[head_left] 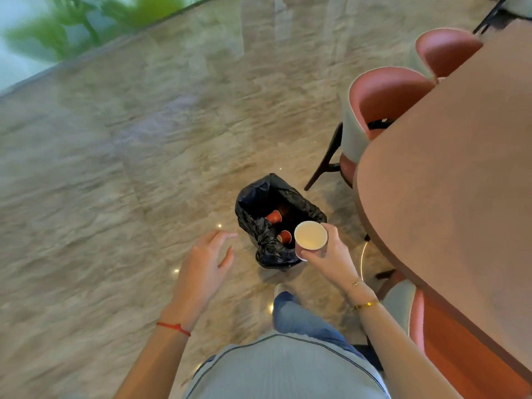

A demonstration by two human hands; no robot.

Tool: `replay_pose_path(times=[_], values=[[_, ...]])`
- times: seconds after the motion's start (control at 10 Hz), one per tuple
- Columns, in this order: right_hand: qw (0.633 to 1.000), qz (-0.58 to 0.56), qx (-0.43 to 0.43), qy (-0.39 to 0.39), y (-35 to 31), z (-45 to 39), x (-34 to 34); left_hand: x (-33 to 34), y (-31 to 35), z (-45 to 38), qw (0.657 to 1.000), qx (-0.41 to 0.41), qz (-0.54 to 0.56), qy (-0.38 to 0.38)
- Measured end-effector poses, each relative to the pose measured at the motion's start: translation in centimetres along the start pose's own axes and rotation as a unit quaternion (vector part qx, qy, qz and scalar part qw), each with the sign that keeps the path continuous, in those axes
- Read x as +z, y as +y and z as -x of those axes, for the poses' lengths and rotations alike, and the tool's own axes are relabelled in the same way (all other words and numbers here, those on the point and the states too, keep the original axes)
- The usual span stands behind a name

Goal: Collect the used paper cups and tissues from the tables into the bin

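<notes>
A small bin (260, 203) lined with a black bag stands on the floor ahead of me. Inside it lie two red paper cups (273, 216), (284, 236). My right hand (331, 256) holds a paper cup (310, 235) with a white inside, mouth up, just over the bin's near right edge. My left hand (203, 267) hovers to the left of the bin, fingers apart, holding nothing.
A brown table (460, 182) fills the right side. Pink-backed chairs (385, 96), (446, 47) are tucked along its far edge and another chair (449, 335) sits near my right arm. Polished stone floor (115, 182) stretches left; green plants (72, 24) stand at the far left.
</notes>
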State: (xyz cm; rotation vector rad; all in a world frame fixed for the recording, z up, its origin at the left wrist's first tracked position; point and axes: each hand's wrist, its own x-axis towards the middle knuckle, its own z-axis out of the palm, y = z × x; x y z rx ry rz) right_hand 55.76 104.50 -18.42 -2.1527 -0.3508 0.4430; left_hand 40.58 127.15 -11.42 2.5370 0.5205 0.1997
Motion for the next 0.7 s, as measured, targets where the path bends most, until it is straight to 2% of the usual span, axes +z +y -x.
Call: replay_pose_path(times=[0.3, 0.5, 0.6, 0.7], values=[[0.991, 0.053, 0.059, -0.110, -0.8, -15.3, 1.7, 1.1, -1.5, -11.1, 0.998, -0.053, 0.025, 0.035], [0.962, 0.140, 0.107, -0.209, -0.4, -22.1, 3.4, 1.8, -2.9, -15.5, 0.996, -0.068, 0.042, 0.027], [0.969, 0.125, 0.096, -0.192, -0.4, -23.2, 2.8, 1.7, -3.6, -17.3, 0.997, -0.060, 0.039, 0.016], [0.987, 0.101, 0.070, -0.103, -0.9, -22.6, 1.9, 1.1, -4.3, -19.0, 0.998, -0.041, 0.038, -0.001]])
